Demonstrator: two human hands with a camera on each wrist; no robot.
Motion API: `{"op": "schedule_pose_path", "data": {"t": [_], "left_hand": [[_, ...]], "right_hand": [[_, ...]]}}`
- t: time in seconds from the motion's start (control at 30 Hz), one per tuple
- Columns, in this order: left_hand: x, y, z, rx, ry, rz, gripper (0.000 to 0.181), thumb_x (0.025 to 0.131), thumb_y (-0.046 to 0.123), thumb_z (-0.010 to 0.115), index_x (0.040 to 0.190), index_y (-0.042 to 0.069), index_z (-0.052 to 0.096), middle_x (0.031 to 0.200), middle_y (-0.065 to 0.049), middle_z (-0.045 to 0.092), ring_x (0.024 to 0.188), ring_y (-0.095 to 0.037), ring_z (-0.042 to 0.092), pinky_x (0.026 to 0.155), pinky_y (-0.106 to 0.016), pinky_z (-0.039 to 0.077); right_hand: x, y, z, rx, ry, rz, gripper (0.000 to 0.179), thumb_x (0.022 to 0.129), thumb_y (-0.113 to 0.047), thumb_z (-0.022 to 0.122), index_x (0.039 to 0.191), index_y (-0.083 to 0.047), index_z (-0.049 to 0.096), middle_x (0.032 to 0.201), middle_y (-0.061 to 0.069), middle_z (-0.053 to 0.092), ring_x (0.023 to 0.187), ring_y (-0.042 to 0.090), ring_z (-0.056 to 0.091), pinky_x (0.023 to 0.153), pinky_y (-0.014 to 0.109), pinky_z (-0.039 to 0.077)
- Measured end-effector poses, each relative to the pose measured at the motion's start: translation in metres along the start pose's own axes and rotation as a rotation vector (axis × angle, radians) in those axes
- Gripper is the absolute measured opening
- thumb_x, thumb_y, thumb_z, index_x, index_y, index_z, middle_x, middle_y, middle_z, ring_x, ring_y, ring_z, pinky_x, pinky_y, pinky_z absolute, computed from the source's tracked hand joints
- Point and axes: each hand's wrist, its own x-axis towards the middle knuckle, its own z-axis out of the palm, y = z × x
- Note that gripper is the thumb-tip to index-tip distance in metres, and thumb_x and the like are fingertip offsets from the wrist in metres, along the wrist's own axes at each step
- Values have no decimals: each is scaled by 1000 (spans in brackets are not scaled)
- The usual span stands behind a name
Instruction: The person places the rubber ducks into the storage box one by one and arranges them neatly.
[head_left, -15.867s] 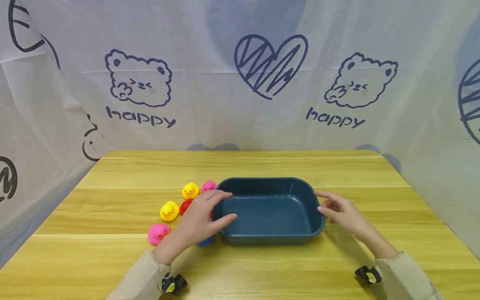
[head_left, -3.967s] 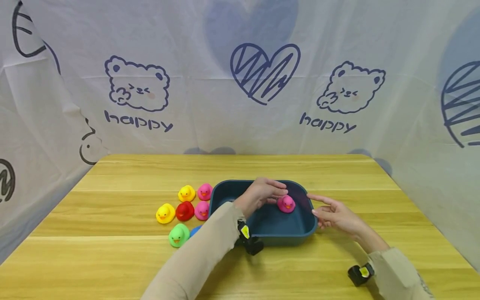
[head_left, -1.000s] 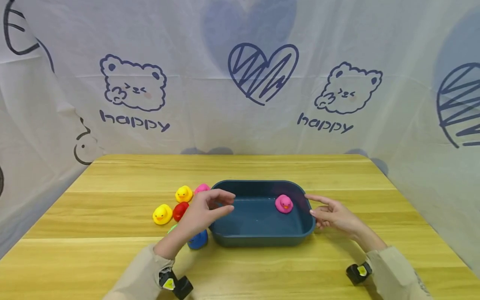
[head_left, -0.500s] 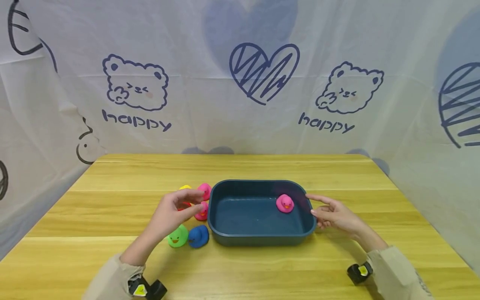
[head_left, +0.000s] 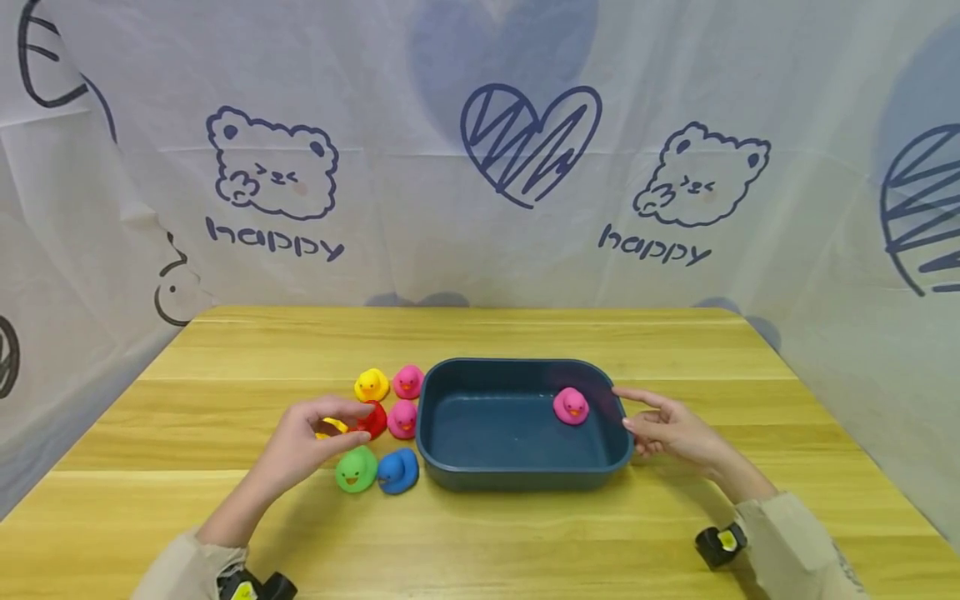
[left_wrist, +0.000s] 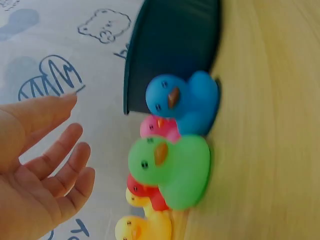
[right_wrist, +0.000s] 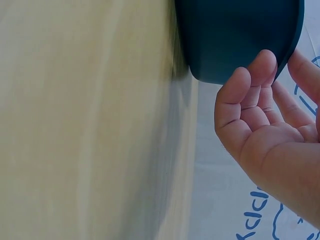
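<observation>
My left hand [head_left: 311,442] hovers over the left side of a group of rubber ducks, fingers spread and holding nothing. It partly covers a yellow duck [head_left: 332,427] and the red duck [head_left: 375,419]. Around it sit a second yellow duck [head_left: 372,385], two pink ducks [head_left: 408,382], a green duck [head_left: 356,471] and a blue duck [head_left: 398,472]. In the left wrist view the thumb and fingers stand apart from the green duck [left_wrist: 172,167]. My right hand [head_left: 675,429] rests its fingertips against the right rim of a dark blue basin [head_left: 517,481]. One pink duck [head_left: 572,407] sits inside, towards the right.
A wooden table [head_left: 525,542] carries everything. The ducks stand close beside the basin's left wall. A white cloth [head_left: 420,217] printed with bears and hearts hangs behind the table and along its sides.
A pink duck from the table's left is now in the basin, where my left hand was four seconds ago. That hand has since drawn back left over the ducks. The right hand has stayed put.
</observation>
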Motion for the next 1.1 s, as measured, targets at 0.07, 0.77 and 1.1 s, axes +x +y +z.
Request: {"op": "schedule_pose_path", "data": {"t": [0.07, 0.77, 1.1], "left_hand": [[-1, -4, -2, 16, -23, 19, 26, 75, 8, 71, 100, 0, 67, 97, -13, 62, 78, -20, 56, 64, -27, 49], [-5, -34, -19, -80, -328, -123, 50, 72, 11, 74, 114, -9, 56, 85, -13, 52, 75, -20, 47, 58, -24, 44], [-6, -47, -20, -145, -380, -180, 49, 73, 7, 72, 115, -10, 54, 86, -11, 52, 76, -17, 47, 62, -23, 45]], "right_hand": [[0, 1, -1, 2, -3, -3, 57, 91, -8, 51, 137, 8, 22, 68, 3, 53, 60, 13, 52, 55, 25, 44], [1, 1, -2, -5, -5, 11, 59, 91, -9, 51, 137, 9, 19, 69, 3, 54, 60, 13, 53, 54, 24, 43], [0, 0, 0, 14, -14, -4, 57, 91, -7, 51, 137, 9, 20, 68, 4, 53, 60, 12, 53, 55, 23, 43]]}}
